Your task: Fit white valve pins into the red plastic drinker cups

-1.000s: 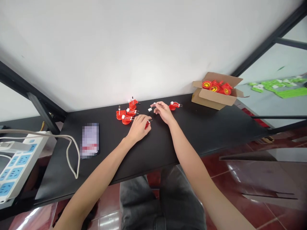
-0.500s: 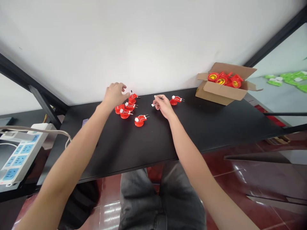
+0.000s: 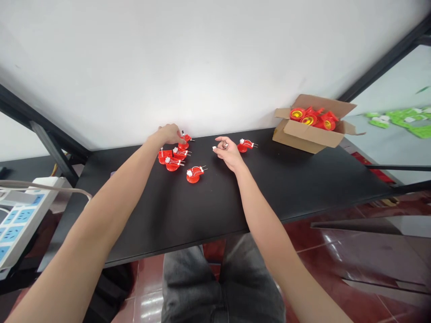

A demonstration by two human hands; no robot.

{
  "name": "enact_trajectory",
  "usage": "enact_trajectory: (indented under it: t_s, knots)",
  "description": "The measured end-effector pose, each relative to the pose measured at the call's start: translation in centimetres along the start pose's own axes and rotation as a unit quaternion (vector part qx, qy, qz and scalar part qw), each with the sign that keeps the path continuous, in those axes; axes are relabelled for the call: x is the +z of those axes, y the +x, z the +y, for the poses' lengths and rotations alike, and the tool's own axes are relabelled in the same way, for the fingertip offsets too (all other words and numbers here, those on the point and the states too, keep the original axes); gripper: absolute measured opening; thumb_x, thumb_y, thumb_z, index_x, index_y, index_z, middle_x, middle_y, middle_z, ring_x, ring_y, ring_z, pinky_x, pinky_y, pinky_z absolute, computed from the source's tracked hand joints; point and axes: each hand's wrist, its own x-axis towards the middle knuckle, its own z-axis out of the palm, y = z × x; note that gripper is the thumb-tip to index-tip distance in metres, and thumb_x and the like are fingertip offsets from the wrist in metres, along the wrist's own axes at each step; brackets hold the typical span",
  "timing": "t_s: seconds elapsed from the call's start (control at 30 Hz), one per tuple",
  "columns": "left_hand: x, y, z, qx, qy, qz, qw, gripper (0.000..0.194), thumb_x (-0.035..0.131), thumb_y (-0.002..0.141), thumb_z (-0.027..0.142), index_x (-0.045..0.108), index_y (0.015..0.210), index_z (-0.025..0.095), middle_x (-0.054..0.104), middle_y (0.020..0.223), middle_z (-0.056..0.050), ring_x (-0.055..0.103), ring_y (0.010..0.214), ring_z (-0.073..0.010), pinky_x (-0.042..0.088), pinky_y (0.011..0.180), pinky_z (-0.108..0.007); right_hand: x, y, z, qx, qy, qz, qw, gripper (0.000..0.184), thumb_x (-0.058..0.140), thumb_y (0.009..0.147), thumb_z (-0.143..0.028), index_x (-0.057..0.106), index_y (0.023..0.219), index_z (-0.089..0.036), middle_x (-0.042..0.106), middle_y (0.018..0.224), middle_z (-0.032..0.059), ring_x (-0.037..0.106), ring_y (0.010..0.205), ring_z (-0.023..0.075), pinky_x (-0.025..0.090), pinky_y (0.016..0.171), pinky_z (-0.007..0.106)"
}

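Observation:
At the back of the black table, my left hand (image 3: pixel 171 133) has its fingers curled down on a red plastic part (image 3: pixel 185 141) with dark-tipped leads; the grip is partly hidden. My right hand (image 3: pixel 229 155) is raised over the table with bent fingers, holding a small white piece (image 3: pixel 214 148) at its fingertips. In front of my left hand stand more red parts with white connectors and thin metal prongs, one of them a front part (image 3: pixel 193 175) standing apart. Another red part (image 3: pixel 245 145) stands just right of my right hand.
An open cardboard box (image 3: pixel 308 133) holding several red parts with yellow inner rings stands at the table's back right. A white power strip (image 3: pixel 25 220) with blue sockets lies left of the table. Green pieces (image 3: pixel 404 119) lie beyond the right frame post.
My left hand has lowered from above the red parts, its fingers closing on the rear one. My right hand has turned slightly, still with the white piece. The view has shifted a little.

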Motion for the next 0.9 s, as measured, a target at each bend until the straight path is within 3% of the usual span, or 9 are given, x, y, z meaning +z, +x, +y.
enact_trajectory:
  t_s: [0.17, 0.3, 0.4, 0.47, 0.53, 0.63, 0.73, 0.83, 0.9]
  knots:
    - [0.4, 0.8, 0.0, 0.022, 0.026, 0.033, 0.999, 0.037, 0.075, 0.071, 0.037, 0.075, 0.1, 0.015, 0.075, 0.11, -0.013, 0.066, 0.112, -0.0327, 0.044, 0.108, -0.044, -0.2, -0.1, -0.2, 0.013, 0.043, -0.015, 0.999, 0.041, 0.07, 0.062, -0.019, 0.058, 0.101, -0.025, 0.04, 0.069, -0.0095, 0.026, 0.051, 0.0049, 0.024, 0.047, 0.022]
    - [-1.0, 0.6, -0.3, 0.038, 0.038, 0.074, 0.996, 0.036, 0.074, 0.071, 0.041, 0.076, 0.095, 0.014, 0.074, 0.1, -0.012, 0.065, 0.11, -0.0334, 0.041, 0.108, -0.046, -0.6, 0.0, -0.5, 0.022, 0.072, -0.02, 0.997, 0.039, 0.067, 0.063, -0.019, 0.061, 0.101, -0.025, 0.054, 0.08, -0.0057, 0.024, 0.049, 0.0041, 0.025, 0.045, 0.022]
    - [-3.1, -2.0, 0.1, 0.057, 0.027, 0.142, 0.988, 0.033, 0.07, 0.076, 0.041, 0.076, 0.096, 0.015, 0.074, 0.1, -0.008, 0.064, 0.109, -0.0312, 0.04, 0.109, -0.046, -0.9, 0.2, -0.6, 0.034, 0.086, -0.026, 0.995, 0.039, 0.064, 0.064, -0.018, 0.066, 0.102, -0.024, 0.064, 0.094, -0.0013, 0.024, 0.049, 0.0043, 0.026, 0.042, 0.023]
    - [-4.0, -5.2, 0.9, 0.072, -0.016, 0.179, 0.981, 0.034, 0.069, 0.078, 0.043, 0.076, 0.1, 0.017, 0.073, 0.103, -0.006, 0.064, 0.108, -0.0296, 0.041, 0.108, -0.045, -1.0, 0.3, -0.6, 0.046, 0.096, -0.033, 0.994, 0.037, 0.062, 0.065, -0.017, 0.068, 0.101, -0.023, 0.068, 0.096, 0.0009, 0.028, 0.049, 0.0044, 0.028, 0.042, 0.023]
    - [-3.8, -9.0, 2.2, 0.115, -0.07, 0.181, 0.974, 0.033, 0.068, 0.079, 0.04, 0.076, 0.103, 0.018, 0.072, 0.107, -0.005, 0.064, 0.105, -0.0268, 0.046, 0.101, -0.04, -1.1, 0.3, -0.6, 0.057, 0.104, -0.041, 0.992, 0.037, 0.06, 0.065, -0.014, 0.069, 0.101, -0.02, 0.071, 0.097, 0.0031, 0.034, 0.05, 0.0046, 0.032, 0.042, 0.022]
    - [-1.0, -13.8, 4.1, 0.228, -0.133, 0.146, 0.953, 0.027, 0.067, 0.079, 0.028, 0.075, 0.102, 0.02, 0.072, 0.102, -0.004, 0.066, 0.096, -0.0221, 0.051, 0.091, -0.034, -1.2, 0.2, -0.7, 0.065, 0.106, -0.049, 0.991, 0.041, 0.057, 0.063, -0.01, 0.07, 0.101, -0.017, 0.074, 0.099, 0.006, 0.044, 0.053, 0.0058, 0.039, 0.046, 0.022]
    - [3.6, -15.8, 5.1, 0.34, -0.126, 0.084, 0.928, 0.02, 0.066, 0.08, 0.023, 0.074, 0.098, 0.019, 0.072, 0.099, -0.006, 0.067, 0.094, -0.0228, 0.052, 0.093, -0.037, -1.2, -0.1, -0.8, 0.075, 0.101, -0.069, 0.99, 0.04, 0.057, 0.065, -0.008, 0.071, 0.102, -0.017, 0.076, 0.108, 0.0078, 0.05, 0.057, 0.0077, 0.047, 0.05, 0.023]
    - [7.4, -15.8, 5.0, 0.35, -0.109, 0.072, 0.927, 0.019, 0.065, 0.079, 0.019, 0.072, 0.096, 0.02, 0.07, 0.101, -0.007, 0.067, 0.097, -0.025, 0.054, 0.095, -0.041, -1.3, -0.3, -0.8, 0.084, 0.093, -0.085, 0.988, 0.037, 0.059, 0.07, -0.009, 0.072, 0.103, -0.018, 0.076, 0.113, 0.0085, 0.055, 0.061, 0.009, 0.053, 0.055, 0.025]
    - [8.9, -15.7, 4.7, 0.354, -0.131, 0.069, 0.924, 0.023, 0.063, 0.082, 0.019, 0.07, 0.103, 0.021, 0.069, 0.108, -0.007, 0.067, 0.103, -0.0254, 0.054, 0.097, -0.041, -1.3, -0.4, -0.8, 0.084, 0.091, -0.091, 0.988, 0.035, 0.061, 0.072, -0.01, 0.072, 0.105, -0.017, 0.076, 0.112, 0.0084, 0.058, 0.063, 0.0091, 0.055, 0.059, 0.025]
